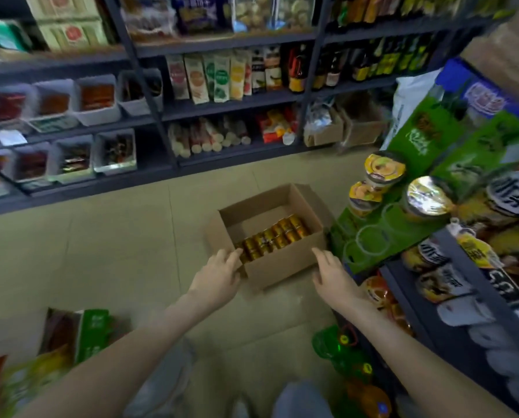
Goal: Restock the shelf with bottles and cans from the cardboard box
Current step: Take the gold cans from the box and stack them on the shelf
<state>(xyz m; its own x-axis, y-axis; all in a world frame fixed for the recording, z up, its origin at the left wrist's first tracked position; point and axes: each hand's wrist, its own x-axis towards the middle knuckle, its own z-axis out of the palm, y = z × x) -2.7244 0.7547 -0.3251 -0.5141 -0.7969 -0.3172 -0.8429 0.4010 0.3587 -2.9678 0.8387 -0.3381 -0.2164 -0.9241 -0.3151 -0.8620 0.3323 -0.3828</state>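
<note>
At the far left, white open-fronted display bins [96,101] with red and brown packets sit in rows on the long dark metal shelving [222,105] that runs along the far side of the aisle. Further along, the same shelving holds upright snack pouches and dark glass bottles. In the lower left corner a green printed carton [92,336] stands on the pale tiled floor [116,251], though it is blurred.

The person's left hand [217,277] reaches forward with its fingers stretched out and holds nothing. Its fingertips are at the near left corner of the open brown cardboard box [282,267]; whether they touch the rim cannot be told. The box stands on the floor in the middle of the aisle with its flaps open. The small gold cans [271,238] lie inside it, packed in tight rows along its near side, and the bare bottom of the box shows behind them.

The right hand [335,280] is also slack, with its fingers straight and slightly spread, just beside the near right corner of the box and gripping nothing.

To the right of the box stands a bright green carton with white ring handles [369,236]. Round tubs with yellow foil lids [385,170] sit on top of it. At the right edge, a dark shelf unit [439,330] holds packets and white rolls, blurred.
</note>
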